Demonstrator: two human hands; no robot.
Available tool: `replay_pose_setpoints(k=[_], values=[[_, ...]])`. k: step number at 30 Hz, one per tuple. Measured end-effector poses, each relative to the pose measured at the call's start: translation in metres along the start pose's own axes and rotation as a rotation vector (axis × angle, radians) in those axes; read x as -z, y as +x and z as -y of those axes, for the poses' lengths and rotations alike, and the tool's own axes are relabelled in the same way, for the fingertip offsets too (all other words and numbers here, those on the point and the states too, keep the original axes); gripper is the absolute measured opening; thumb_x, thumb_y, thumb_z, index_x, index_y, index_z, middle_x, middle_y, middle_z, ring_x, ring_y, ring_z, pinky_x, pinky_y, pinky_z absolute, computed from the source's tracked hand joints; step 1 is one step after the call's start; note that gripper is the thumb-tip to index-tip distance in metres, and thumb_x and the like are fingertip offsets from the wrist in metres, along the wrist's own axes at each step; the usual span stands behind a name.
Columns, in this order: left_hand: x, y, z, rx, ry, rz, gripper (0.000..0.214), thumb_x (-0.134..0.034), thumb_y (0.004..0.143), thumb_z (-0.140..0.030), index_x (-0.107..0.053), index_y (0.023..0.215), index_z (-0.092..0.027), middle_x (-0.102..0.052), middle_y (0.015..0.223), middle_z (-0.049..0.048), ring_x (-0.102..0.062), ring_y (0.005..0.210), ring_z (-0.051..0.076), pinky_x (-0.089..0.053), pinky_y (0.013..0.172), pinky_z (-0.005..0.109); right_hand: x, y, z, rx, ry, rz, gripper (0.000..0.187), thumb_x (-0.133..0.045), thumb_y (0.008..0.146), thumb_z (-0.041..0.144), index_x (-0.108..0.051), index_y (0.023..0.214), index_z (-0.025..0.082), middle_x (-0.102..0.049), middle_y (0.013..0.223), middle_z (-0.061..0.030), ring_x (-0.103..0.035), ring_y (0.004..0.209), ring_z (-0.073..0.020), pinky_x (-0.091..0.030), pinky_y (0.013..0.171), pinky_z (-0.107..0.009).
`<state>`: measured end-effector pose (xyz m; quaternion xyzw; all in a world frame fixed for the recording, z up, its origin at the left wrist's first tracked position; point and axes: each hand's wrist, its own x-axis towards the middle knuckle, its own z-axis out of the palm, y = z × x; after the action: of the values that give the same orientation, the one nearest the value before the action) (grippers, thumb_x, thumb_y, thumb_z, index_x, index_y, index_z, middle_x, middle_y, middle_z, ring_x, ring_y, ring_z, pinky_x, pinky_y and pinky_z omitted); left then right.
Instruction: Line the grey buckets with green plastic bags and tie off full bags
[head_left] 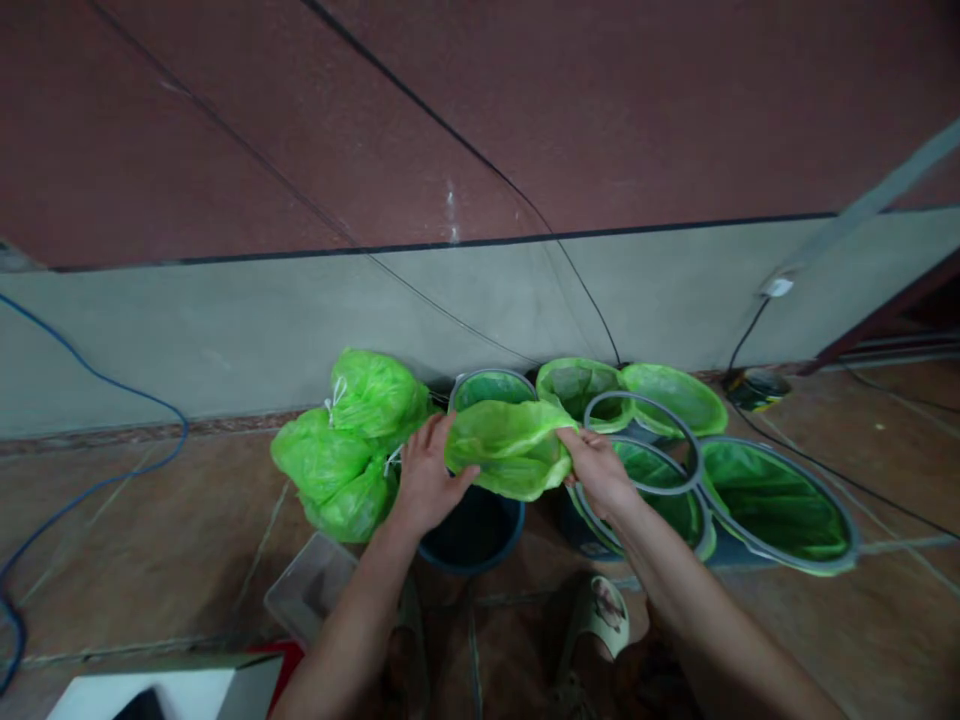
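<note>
A thin, bright green plastic bag (514, 450) is spread between my hands, its mouth partly opened. My left hand (431, 480) holds the bag's left edge, thumb apart in front of it. At the other end, my right hand (596, 465) pinches the rim between thumb and fingers. Below the bag stands a dark blue bin (472, 540) with a dark inside, partly covered by the bag. A loose grey ring (694, 455) rests over a green-lined bin (667, 515) beside my right wrist; part of the ring is hidden by my hand.
Tied, full green bags (360, 430) are piled left against the wall. More green-lined bins (780, 500) stand right and behind. A clear plastic box (311, 585) and a white box (180, 690) are near my left arm. A blue cable (97, 480) crosses the floor.
</note>
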<state>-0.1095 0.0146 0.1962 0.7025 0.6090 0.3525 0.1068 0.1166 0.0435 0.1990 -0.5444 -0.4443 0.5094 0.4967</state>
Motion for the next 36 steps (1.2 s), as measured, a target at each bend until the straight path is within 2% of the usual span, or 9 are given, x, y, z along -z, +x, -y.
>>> replay_pose_setpoints(k=[4, 7, 9, 15, 20, 26, 29, 33, 36], values=[[-0.026, -0.005, -0.026, -0.122, 0.058, 0.152, 0.059, -0.067, 0.074, -0.027, -0.05, 0.131, -0.021, -0.056, 0.133, 0.0113, -0.049, 0.125, 0.028, -0.031, 0.109, 0.051, -0.015, -0.014, -0.001, 0.053, -0.038, 0.214, 0.045, -0.062, 0.073, 0.058, -0.056, 0.057, 0.017, -0.049, 0.045, 0.0044, -0.039, 0.038, -0.007, -0.032, 0.037, -0.02], [-0.039, -0.001, -0.026, -0.082, 0.104, 0.212, 0.026, -0.057, 0.079, -0.017, -0.065, 0.104, -0.019, -0.071, 0.1, 0.0088, -0.062, 0.105, 0.026, -0.028, 0.11, 0.052, -0.016, -0.016, 0.002, 0.146, -0.054, 0.362, 0.034, -0.067, 0.072, 0.049, -0.065, 0.067, 0.016, -0.062, 0.061, 0.0013, -0.053, 0.053, -0.0104, -0.043, 0.051, -0.021], [-0.039, 0.006, -0.018, -0.028, 0.104, 0.182, 0.025, -0.053, 0.077, -0.013, -0.067, 0.098, -0.018, -0.072, 0.094, 0.0085, -0.065, 0.097, 0.025, -0.032, 0.108, 0.048, -0.008, -0.012, 0.003, 0.187, -0.137, 0.397, 0.026, -0.068, 0.073, 0.042, -0.069, 0.079, 0.017, -0.067, 0.071, 0.0003, -0.059, 0.063, -0.0137, -0.047, 0.06, -0.024], [-0.004, 0.03, 0.017, 0.178, 0.115, -0.202, 0.034, -0.047, 0.077, -0.015, -0.065, 0.105, -0.016, -0.07, 0.102, 0.0095, -0.064, 0.095, 0.023, -0.048, 0.09, 0.034, 0.034, 0.014, -0.004, 0.376, -0.861, 0.051, 0.028, -0.057, 0.072, 0.019, -0.072, 0.096, 0.021, -0.071, 0.091, -0.0035, -0.064, 0.078, -0.0197, -0.048, 0.076, -0.03], [0.016, 0.037, 0.03, 0.196, 0.212, -0.355, 0.032, -0.046, 0.078, -0.019, -0.068, 0.1, -0.013, -0.068, 0.093, 0.0106, -0.064, 0.089, 0.024, -0.049, 0.087, 0.036, 0.059, 0.032, 0.002, 0.385, -1.087, -0.265, 0.038, -0.051, 0.066, 0.011, -0.072, 0.096, 0.02, -0.069, 0.097, -0.0072, -0.064, 0.084, -0.0219, -0.047, 0.079, -0.031], [0.035, 0.042, 0.05, 0.315, 0.281, -0.433, 0.036, -0.048, 0.072, -0.017, -0.068, 0.101, -0.011, -0.068, 0.095, 0.0125, -0.063, 0.091, 0.025, -0.049, 0.087, 0.038, 0.096, 0.046, 0.006, 0.347, -0.954, -0.43, 0.037, -0.05, 0.064, 0.008, -0.074, 0.09, 0.018, -0.069, 0.095, -0.0074, -0.062, 0.083, -0.0211, -0.047, 0.081, -0.034], [0.038, 0.046, 0.062, 0.409, 0.263, -0.429, 0.035, -0.051, 0.069, -0.017, -0.069, 0.098, -0.013, -0.068, 0.091, 0.011, -0.063, 0.09, 0.027, -0.049, 0.087, 0.04, 0.107, 0.055, -0.001, 0.223, -0.714, -0.455, 0.032, -0.055, 0.065, 0.013, -0.074, 0.09, 0.019, -0.07, 0.086, -0.0038, -0.059, 0.067, -0.0161, -0.048, 0.069, -0.03], [0.032, 0.052, 0.061, 0.574, -0.032, -0.419, 0.029, -0.047, 0.071, -0.017, -0.068, 0.091, -0.014, -0.067, 0.077, 0.0052, -0.063, 0.074, 0.021, -0.053, 0.075, 0.036, 0.094, 0.055, 0.003, 0.161, -0.297, -0.429, 0.025, -0.061, 0.063, 0.019, -0.073, 0.085, 0.017, -0.065, 0.066, 0.001, -0.048, 0.048, -0.0105, -0.038, 0.046, -0.021], [0.036, 0.053, 0.051, 0.547, -0.169, -0.575, 0.03, -0.041, 0.078, -0.021, -0.066, 0.091, -0.014, -0.065, 0.071, 0.0022, -0.061, 0.068, 0.017, -0.053, 0.066, 0.03, 0.074, 0.035, 0.027, 0.335, -0.156, -0.455, 0.018, -0.06, 0.067, 0.025, -0.069, 0.079, 0.016, -0.066, 0.07, -0.0035, -0.056, 0.058, -0.0148, -0.044, 0.051, -0.024]])
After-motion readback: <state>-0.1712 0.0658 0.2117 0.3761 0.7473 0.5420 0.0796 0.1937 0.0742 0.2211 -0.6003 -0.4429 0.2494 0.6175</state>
